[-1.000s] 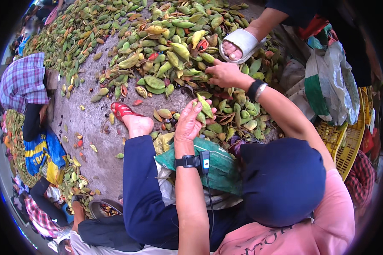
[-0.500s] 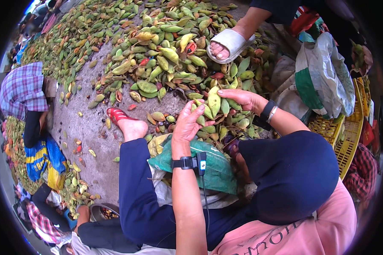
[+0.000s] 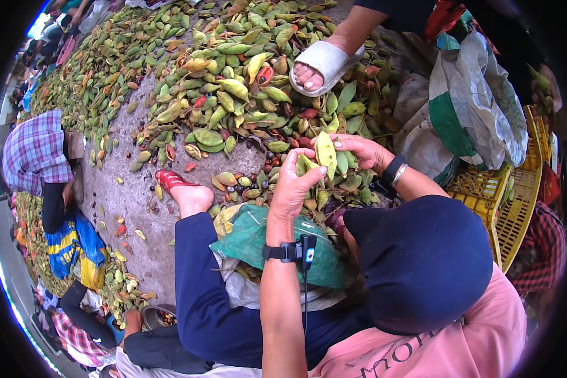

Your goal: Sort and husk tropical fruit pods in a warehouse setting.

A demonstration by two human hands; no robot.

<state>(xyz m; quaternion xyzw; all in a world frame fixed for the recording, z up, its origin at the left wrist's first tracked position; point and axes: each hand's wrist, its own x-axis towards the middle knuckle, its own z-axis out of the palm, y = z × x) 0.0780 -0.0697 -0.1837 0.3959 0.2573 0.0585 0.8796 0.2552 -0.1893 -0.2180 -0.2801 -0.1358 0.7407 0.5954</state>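
Pod-strewn ground (image 3: 132, 201) — pod (image 3: 326, 154) between left hand (image 3: 293, 189), right hand (image 3: 359, 151) — grip half-hidden.

1 view only: head-worn fisheye, left of 2 side-by-side cameras. Looks steeply down over dark cap (image 3: 422, 264) and pink shirt (image 3: 422, 353) at lower right. Close range on left hand (image 3: 291, 189) and right hand (image 3: 359, 151), both near frame centre, forearms entering from lower edge. Faces forward across concrete floor (image 3: 132, 208) toward pod heap (image 3: 233, 82) at top. Wide field, black circular rim, straight edges bent near rim. No 2nd view supplied, so no shared zone.
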